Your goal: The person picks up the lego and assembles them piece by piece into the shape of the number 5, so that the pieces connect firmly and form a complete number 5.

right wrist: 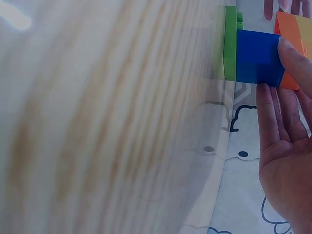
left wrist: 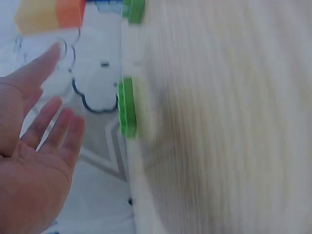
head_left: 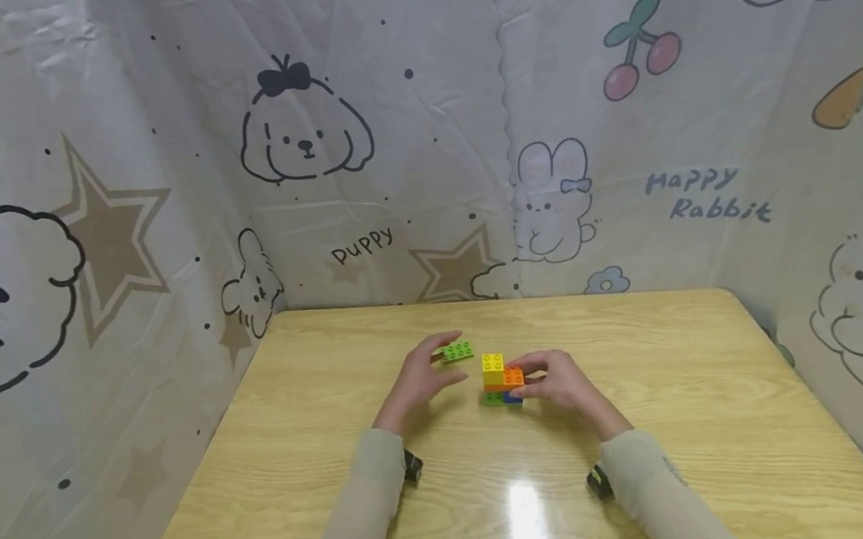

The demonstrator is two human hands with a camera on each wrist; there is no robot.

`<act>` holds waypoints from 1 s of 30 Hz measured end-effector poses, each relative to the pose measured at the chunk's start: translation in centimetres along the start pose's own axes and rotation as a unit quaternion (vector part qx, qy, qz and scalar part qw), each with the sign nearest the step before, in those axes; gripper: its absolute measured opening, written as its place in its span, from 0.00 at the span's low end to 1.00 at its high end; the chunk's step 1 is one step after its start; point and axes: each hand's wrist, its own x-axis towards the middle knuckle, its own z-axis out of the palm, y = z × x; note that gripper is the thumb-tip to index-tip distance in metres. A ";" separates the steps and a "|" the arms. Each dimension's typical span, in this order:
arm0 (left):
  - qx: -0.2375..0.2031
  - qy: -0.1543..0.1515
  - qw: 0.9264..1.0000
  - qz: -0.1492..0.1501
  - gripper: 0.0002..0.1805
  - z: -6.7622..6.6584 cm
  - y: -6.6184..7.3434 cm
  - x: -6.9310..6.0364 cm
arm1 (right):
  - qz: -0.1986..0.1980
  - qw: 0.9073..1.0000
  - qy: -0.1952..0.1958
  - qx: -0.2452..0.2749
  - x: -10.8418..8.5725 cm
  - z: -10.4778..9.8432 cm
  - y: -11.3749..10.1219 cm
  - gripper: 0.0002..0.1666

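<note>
Toy bricks [head_left: 493, 371] sit on the table [head_left: 476, 475]. Leftmost, the left hand [head_left: 418, 379] spreads near a loose green brick [head_left: 457, 352]; then a yellow brick [head_left: 493, 369] tops an orange brick [head_left: 513, 376], over a blue brick [right wrist: 258, 56] and green base [right wrist: 230, 46], their stack [head_left: 503, 385] pinched by the right hand [head_left: 560, 381].

Sleeves [head_left: 359, 504] cropped, blue block [head_left: 513, 397] partly hidden

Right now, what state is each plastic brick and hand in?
Loose flat green plastic brick: lying on wooden table.
Lower flat green plastic brick: partly covered.
Blue plastic brick: stacked on it.
Orange plastic brick: atop blue, overhanging.
Yellow plastic brick: atop orange, studs bare.
Left hand: open, empty.
Right hand: pinching the orange brick.
</note>
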 end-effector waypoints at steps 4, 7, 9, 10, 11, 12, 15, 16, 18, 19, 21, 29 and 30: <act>0.026 0.032 0.999 -0.015 0.37 -0.8 -1.3 1.0 | 0.007 1.000 0.001 -0.001 0.1 -0.1 -0.1 0.25; 0.045 0.042 0.998 -0.025 0.36 -0.8 -2.4 1.8 | 0.007 1.000 -0.001 0.000 0.2 -0.2 -0.2 0.25; 0.055 0.043 0.997 -0.036 0.36 -0.7 -2.9 2.3 | 0.006 1.000 -0.004 0.002 0.2 -0.2 -0.2 0.25; 0.057 0.041 0.997 -0.042 0.36 -0.7 -3.1 2.5 | 0.004 1.000 -0.004 0.000 0.2 -0.2 -0.2 0.25; 0.054 0.038 0.997 -0.049 0.36 -0.7 -3.2 2.7 | 0.004 1.000 -0.005 0.000 0.2 -0.2 -0.3 0.26; 0.049 0.034 0.997 -0.057 0.36 -0.7 -3.2 2.9 | 0.004 1.000 -0.006 -0.001 0.2 -0.2 -0.3 0.26; 0.044 0.022 0.995 -0.085 0.35 -0.7 -3.3 3.0 | 0.000 1.000 -0.006 -0.004 0.1 -0.2 -0.4 0.26; 0.040 0.020 0.995 -0.093 0.34 -0.7 -3.2 3.0 | 0.000 1.000 -0.006 -0.006 0.1 -0.2 -0.4 0.26; 0.035 0.018 0.994 -0.102 0.32 -0.6 -3.2 3.0 | -0.001 1.000 -0.006 -0.006 0.1 -0.1 -0.3 0.26; 0.036 0.017 0.994 -0.104 0.32 -0.5 -3.2 3.0 | -0.002 1.000 -0.005 -0.007 0.0 -0.1 -0.2 0.26; 0.040 0.012 0.994 -0.101 0.30 -0.4 -3.2 3.0 | 0.000 1.000 -0.004 -0.006 0.0 -0.1 -0.1 0.26; 0.083 0.005 0.993 -0.087 0.23 0.2 -3.1 3.4 | 0.003 1.000 -0.004 -0.003 0.0 0.0 0.0 0.26; 0.087 0.005 0.993 -0.086 0.23 0.2 -3.1 3.4 | 0.003 1.000 -0.004 -0.003 0.0 0.0 0.0 0.26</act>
